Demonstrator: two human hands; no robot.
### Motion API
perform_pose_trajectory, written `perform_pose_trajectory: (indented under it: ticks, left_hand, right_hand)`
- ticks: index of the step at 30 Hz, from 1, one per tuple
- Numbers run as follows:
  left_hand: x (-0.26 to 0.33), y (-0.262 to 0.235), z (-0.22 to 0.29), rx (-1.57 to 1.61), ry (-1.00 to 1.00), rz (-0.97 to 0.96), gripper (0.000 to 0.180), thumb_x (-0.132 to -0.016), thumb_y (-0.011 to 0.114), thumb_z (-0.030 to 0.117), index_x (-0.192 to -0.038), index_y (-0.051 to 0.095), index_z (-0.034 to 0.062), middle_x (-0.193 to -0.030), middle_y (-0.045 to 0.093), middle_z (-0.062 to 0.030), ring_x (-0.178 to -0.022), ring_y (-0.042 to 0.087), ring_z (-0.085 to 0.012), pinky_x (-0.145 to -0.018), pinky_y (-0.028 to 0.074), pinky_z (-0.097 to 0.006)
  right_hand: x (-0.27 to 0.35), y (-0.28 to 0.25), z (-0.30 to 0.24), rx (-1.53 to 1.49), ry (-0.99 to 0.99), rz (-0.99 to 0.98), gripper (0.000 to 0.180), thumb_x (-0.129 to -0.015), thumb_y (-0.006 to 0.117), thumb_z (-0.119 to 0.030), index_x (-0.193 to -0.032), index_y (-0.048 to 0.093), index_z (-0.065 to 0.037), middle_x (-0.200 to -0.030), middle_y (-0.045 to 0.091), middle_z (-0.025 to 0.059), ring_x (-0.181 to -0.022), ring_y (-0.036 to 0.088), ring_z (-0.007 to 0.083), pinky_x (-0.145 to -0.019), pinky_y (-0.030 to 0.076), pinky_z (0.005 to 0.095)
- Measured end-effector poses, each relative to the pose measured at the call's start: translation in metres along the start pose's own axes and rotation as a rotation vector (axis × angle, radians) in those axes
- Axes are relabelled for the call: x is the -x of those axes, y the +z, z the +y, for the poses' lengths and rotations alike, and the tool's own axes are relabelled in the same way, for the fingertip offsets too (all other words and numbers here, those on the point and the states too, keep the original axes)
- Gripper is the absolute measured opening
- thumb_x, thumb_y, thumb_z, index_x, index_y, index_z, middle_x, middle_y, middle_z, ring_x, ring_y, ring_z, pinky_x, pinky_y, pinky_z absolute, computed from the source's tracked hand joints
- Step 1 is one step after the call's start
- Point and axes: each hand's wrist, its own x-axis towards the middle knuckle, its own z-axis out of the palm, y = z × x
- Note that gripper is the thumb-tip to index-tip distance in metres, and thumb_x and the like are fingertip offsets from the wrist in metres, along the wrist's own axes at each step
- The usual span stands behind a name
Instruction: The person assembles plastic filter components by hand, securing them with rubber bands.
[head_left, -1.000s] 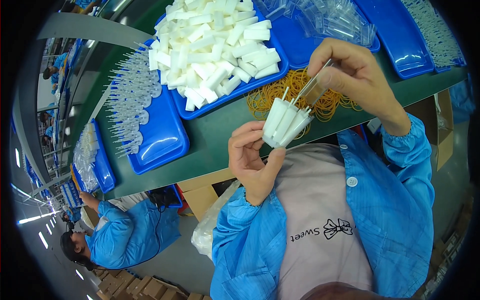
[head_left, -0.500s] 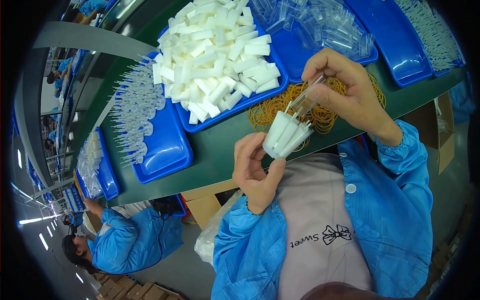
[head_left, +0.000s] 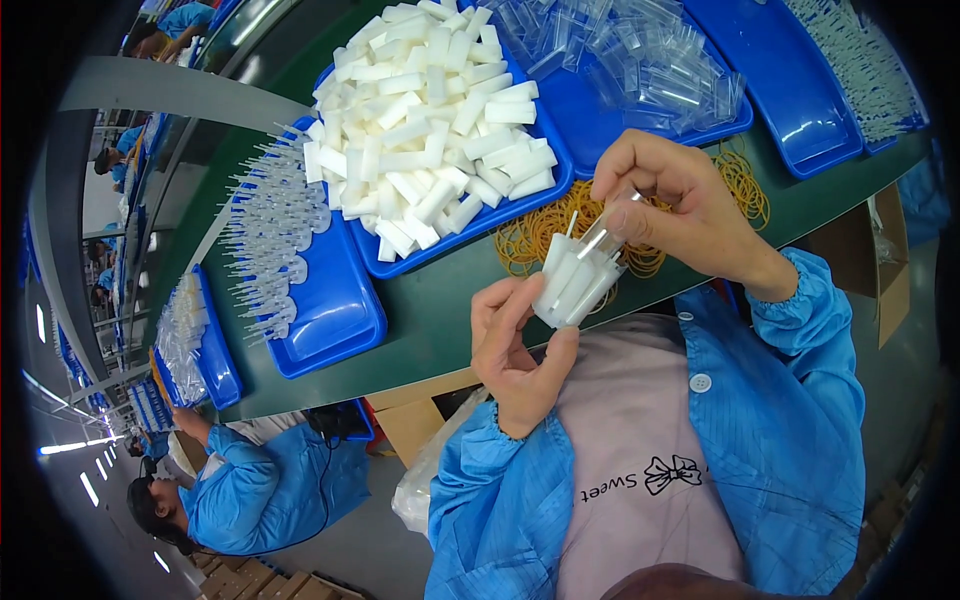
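My left hand [head_left: 518, 348] grips a bundle of white foam sticks [head_left: 574, 282] from below, thumb on its near side. My right hand [head_left: 672, 203] pinches a small clear plastic tube [head_left: 606, 232] and holds it against the top of the bundle, above the pile of yellow rubber bands [head_left: 533, 238] on the green table [head_left: 440, 320]. Thin needle-like tips stick up from the bundle.
A blue tray [head_left: 448, 243] heaped with white foam sticks lies just beyond my hands. More blue trays hold clear plastic tubes [head_left: 640, 70] and thin needle parts [head_left: 270, 240]. A person in a blue coat [head_left: 255, 490] works at the lower left. Cardboard boxes [head_left: 420, 425] sit under the table.
My hands and the bundle stay close together above the rubber bands; my right hand has brought the clear tube down closer onto the bundle's top.
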Motion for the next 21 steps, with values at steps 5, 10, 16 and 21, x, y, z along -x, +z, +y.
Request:
perform_pose_trajectory:
  ticks: [5,10,16,21]
  left_hand:
    - [-0.0004,0.0005,0.0015,-0.051,0.003,0.011,0.053,-0.063,0.069,-0.005,-0.116,0.062,-0.0009,-0.110,0.051,-0.0117,-0.096,0.052,-0.0190,-0.083,0.045,-0.029]
    - [-0.0036,0.0018,0.0087,-0.232,0.084,-0.013,0.052,-0.062,0.070,-0.004,-0.113,0.064,0.0000,-0.106,0.052,-0.0121,-0.092,0.053,-0.0205,-0.081,0.045,-0.030]
    - [-0.0047,-0.0007,0.0075,-0.206,0.104,-0.074,0.050,-0.061,0.069,-0.004,-0.111,0.065,0.0007,-0.104,0.053,-0.0118,-0.090,0.054,-0.0205,-0.080,0.045,-0.030]
    - [-0.0051,-0.0011,0.0075,-0.218,0.076,-0.108,0.050,-0.062,0.062,-0.007,-0.112,0.063,0.0002,-0.107,0.049,-0.0117,-0.097,0.050,-0.0207,-0.088,0.042,-0.031]
  right_hand:
    - [0.0008,0.0008,-0.0023,0.054,-0.032,0.033,0.022,-0.086,0.068,-0.019,-0.091,0.056,-0.002,-0.081,0.060,0.0028,-0.071,0.058,0.0067,-0.064,0.045,0.0209]
    - [0.0007,0.0022,-0.0068,0.343,-0.196,0.049,0.018,-0.080,0.072,-0.015,-0.086,0.061,-0.002,-0.080,0.062,0.0048,-0.072,0.061,0.0125,-0.065,0.047,0.0238]
    - [-0.0051,-0.0049,-0.0070,0.261,-0.091,-0.030,0.018,-0.080,0.072,-0.015,-0.085,0.061,-0.001,-0.078,0.062,0.0048,-0.072,0.061,0.0123,-0.064,0.047,0.0240]
    - [-0.0077,-0.0043,-0.0061,0.200,-0.010,-0.040,0.017,-0.081,0.071,-0.015,-0.083,0.061,-0.001,-0.078,0.062,0.0046,-0.071,0.061,0.0111,-0.063,0.047,0.0233]
